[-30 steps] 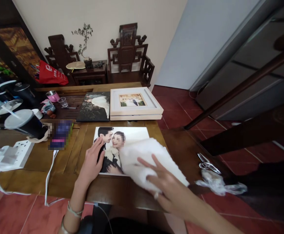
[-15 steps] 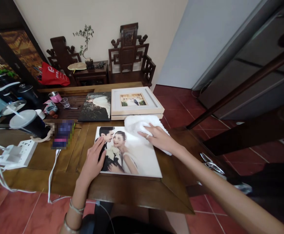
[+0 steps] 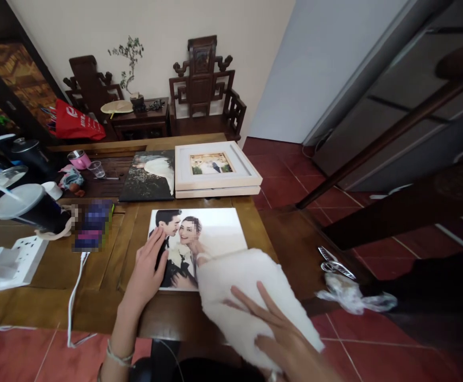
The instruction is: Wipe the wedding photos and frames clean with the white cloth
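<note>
A glossy photo panel (image 3: 219,228) of a couple lies flat on the wooden table near its front edge. My left hand (image 3: 147,268) rests on the panel's left side, fingers stretched flat over the pictured dark suit and cheek. My right hand (image 3: 273,323) has hold of a white fluffy cloth (image 3: 241,276), its fingers spread over the top and somewhat blurred. The cloth covers the panel's lower right corner and hangs past the table's front edge.
Behind the panel lie a dark photo panel (image 3: 149,178) and stacked pale frames (image 3: 217,185). To the left are a phone (image 3: 92,225) on a cable, a lidded cup (image 3: 28,209) and a power strip (image 3: 22,260). Scissors (image 3: 334,262) and crumpled plastic (image 3: 352,294) lie at the right.
My right hand has drawn the cloth from the panel's upper right toward me, down to its lower right corner. The cloth is now spread wider. My left hand stays on the panel.
</note>
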`<state>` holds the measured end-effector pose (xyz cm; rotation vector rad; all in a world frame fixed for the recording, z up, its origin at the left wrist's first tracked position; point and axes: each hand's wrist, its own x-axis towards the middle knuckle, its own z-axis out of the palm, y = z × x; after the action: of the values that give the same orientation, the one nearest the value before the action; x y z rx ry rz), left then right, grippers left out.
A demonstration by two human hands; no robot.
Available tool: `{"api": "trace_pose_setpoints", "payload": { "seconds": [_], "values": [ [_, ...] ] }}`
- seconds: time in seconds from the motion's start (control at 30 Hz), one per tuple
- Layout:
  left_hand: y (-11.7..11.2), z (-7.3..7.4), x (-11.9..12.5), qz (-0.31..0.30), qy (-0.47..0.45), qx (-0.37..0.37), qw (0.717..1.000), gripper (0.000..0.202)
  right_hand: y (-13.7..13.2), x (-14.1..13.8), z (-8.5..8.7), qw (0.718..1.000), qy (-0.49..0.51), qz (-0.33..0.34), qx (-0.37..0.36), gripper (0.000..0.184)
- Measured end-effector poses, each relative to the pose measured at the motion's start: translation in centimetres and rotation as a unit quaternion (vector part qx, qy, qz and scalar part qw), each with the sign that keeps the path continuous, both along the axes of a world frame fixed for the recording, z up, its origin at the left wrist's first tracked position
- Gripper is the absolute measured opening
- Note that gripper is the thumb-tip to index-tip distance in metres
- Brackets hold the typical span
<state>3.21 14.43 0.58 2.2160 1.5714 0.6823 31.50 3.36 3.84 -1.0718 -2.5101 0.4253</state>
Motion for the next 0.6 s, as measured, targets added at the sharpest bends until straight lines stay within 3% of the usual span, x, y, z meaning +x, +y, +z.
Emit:
{"api": "trace_pose_setpoints", "payload": {
  "seconds": [0.13,0.43,0.53,0.6],
  "values": [
    [0.0,0.0,-0.2,-0.010,0.001,-0.002,1.000,0.048,2.0,-0.1,0.7,0.999,-0.014,0.010,-0.034,0.026],
    [0.0,-0.1,-0.4,-0.012,-0.009,-0.011,1.000,0.047,15.6,-0.3,1.7,0.997,-0.008,-0.054,-0.055,0.022],
    [-0.1,0.0,-0.4,-0.010,-0.010,-0.010,1.000,0.047,17.2,-0.5,1.2,0.997,-0.001,-0.067,-0.041,0.021],
    [-0.1,0.0,-0.3,-0.007,-0.011,-0.007,1.000,0.047,16.4,-0.7,0.5,0.997,0.003,-0.072,-0.027,0.020]
  ]
}}
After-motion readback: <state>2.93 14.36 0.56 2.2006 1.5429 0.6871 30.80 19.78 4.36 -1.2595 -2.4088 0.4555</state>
